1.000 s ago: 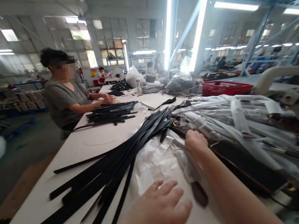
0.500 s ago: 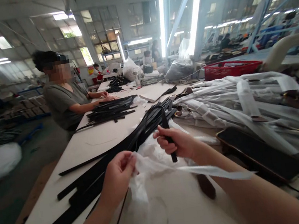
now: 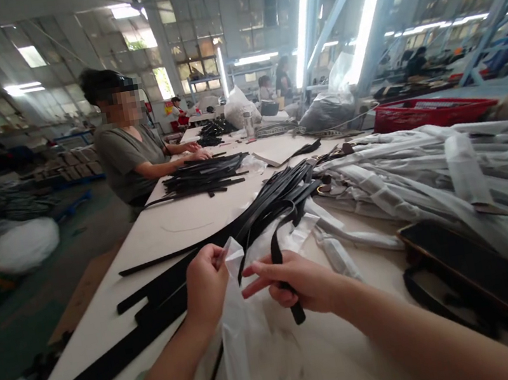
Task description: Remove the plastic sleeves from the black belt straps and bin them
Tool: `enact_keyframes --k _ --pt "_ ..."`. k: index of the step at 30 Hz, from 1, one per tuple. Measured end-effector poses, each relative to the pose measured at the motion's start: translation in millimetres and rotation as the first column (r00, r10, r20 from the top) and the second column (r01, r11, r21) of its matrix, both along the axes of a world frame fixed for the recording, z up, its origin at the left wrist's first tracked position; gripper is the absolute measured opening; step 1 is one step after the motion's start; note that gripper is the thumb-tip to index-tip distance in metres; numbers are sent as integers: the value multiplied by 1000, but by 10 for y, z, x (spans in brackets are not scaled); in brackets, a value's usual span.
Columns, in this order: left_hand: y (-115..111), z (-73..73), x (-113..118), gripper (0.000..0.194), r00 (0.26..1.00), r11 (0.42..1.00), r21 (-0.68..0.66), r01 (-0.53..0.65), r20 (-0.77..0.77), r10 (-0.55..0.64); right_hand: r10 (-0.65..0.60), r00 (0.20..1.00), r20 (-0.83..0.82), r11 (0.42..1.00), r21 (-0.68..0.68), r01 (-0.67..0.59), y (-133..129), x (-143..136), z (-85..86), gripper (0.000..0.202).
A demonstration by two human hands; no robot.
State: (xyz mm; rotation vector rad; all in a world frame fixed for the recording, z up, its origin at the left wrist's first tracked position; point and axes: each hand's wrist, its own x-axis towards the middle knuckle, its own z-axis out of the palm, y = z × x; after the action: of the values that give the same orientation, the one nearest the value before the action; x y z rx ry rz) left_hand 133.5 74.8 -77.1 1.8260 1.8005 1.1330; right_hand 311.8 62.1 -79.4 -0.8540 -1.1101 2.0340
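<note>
Left hand (image 3: 207,282) pinches translucent plastic sleeve (image 3: 236,355) at upper end, letting it hang. Right hand (image 3: 303,280) curls around black strap (image 3: 276,249) near its end, probably for control; two fingers extend toward sleeve. Strap arches back toward strap bundle (image 3: 245,225) on tabletop (image 3: 146,238).

We hold a translucent plastic strip (image 3: 235,350) in our left hand (image 3: 207,282), a black strap (image 3: 276,251) in our right hand (image 3: 303,280), above a worktop (image 3: 181,219) bearing a strap bundle (image 3: 278,189) and white-wrapped pieces (image 3: 422,157).

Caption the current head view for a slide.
Left hand pinching translucent plastic film, right hand holding a black strap, near a pile of black straps on a pale table.
</note>
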Motion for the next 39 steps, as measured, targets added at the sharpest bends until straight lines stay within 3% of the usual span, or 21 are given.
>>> enact_keyframes --k 3,8,15,18,22,24,26,28,30,31,33,39 --pt "-14 7 106 31 957 993 113 -17 -286 49 -6 997 -79 998 -68 1 -86 -117 -49 45" --pt "-33 40 161 30 776 988 156 -4 -622 102 -57 992 -113 989 -144 40 -14 -71 -104 42" --pt "119 93 -225 30 707 967 97 -237 -665 240 -78 990 -120 987 -150 59 212 345 59 29" --pt "202 66 -381 29 707 964 34 -263 -673 217 -106 978 -180 988 -125 84 268 447 93 31" --pt "248 73 -521 27 722 968 -20 -250 -670 172 -207 975 -76 978 -35 205 334 474 56 31" --pt "208 124 -504 25 737 979 115 -169 -644 203 -265 964 -19 964 11 266 336 428 18 33" --pt "103 185 -385 37 796 945 324 29 -580 175 -294 956 19 955 42 293 294 333 -18 34" --pt "-51 220 -183 43 837 859 408 311 -546 -44 -265 964 37 963 67 262 212 209 -44 34" --pt "-203 204 35 38 783 758 345 553 -527 -331 -205 979 15 975 89 203 118 95 -57 30" --pt "-261 179 124 35 751 721 312 618 -504 -426 -184 983 3 978 99 183 78 53 -60 28" --pt "-323 114 232 31 743 701 292 651 -437 -507 -182 983 -3 978 99 181 26 11 -59 26" --pt "-280 36 197 39 836 786 287 547 -229 -499 -159 987 1 984 82 159 2 35 -27 24"
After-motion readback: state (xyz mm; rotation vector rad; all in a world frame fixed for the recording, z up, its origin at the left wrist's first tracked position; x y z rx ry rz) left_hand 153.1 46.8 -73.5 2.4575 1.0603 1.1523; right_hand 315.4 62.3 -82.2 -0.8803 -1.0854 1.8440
